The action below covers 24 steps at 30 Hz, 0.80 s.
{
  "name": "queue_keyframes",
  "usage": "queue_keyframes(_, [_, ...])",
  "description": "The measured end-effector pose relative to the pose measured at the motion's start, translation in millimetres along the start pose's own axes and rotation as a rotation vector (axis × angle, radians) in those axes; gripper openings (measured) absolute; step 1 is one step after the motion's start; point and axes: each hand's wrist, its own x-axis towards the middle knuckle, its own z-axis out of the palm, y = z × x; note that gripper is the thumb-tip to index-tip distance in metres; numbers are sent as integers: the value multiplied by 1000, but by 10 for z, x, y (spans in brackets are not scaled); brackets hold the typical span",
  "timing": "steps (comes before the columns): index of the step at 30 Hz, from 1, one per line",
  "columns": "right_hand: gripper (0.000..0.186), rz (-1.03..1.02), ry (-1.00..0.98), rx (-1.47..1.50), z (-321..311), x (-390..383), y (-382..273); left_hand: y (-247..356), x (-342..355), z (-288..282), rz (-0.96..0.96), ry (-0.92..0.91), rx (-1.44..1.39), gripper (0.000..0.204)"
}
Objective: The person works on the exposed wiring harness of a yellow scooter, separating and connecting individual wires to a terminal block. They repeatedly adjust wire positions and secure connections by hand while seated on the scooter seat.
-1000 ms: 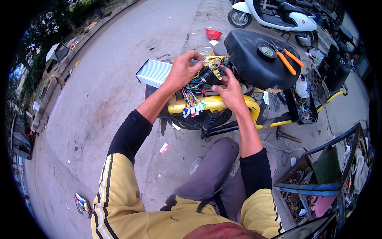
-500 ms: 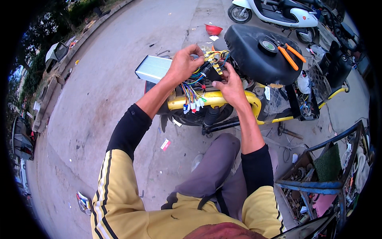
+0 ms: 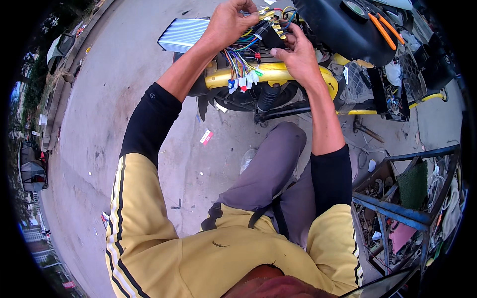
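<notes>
My left hand reaches over a bundle of coloured wires, thumb and fingers pinched together beside yellow pieces on a black block. What lies between those fingertips is too small to make out. Across from it, my right hand has its thumb and curled fingers on either side of the block. The wires end in white, blue, red and green plugs hanging over a yellow frame tube. Under my left forearm a ribbed silver metal box sticks out to the left.
A black seat carries a roll of tape and orange-handled pliers. On the ground at right lies a hammer, near a blue metal-framed bin full of scraps. A pink-and-white card lies on the pavement.
My view has tilted, so the vehicle and hands appear higher in the picture. Both hands stay at the same wires and block, with only slight finger movement.
</notes>
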Motion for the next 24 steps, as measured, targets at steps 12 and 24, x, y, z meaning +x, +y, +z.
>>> queue_keyframes(12, [77, 6, 6, 21, 11, -1, 22, -75, 107, -52, 73, -41, 92, 10])
queue_keyframes(24, [82, 97, -11, 62, 4, -38, -126, 100, 121, -56, -61, -51, -43, 12])
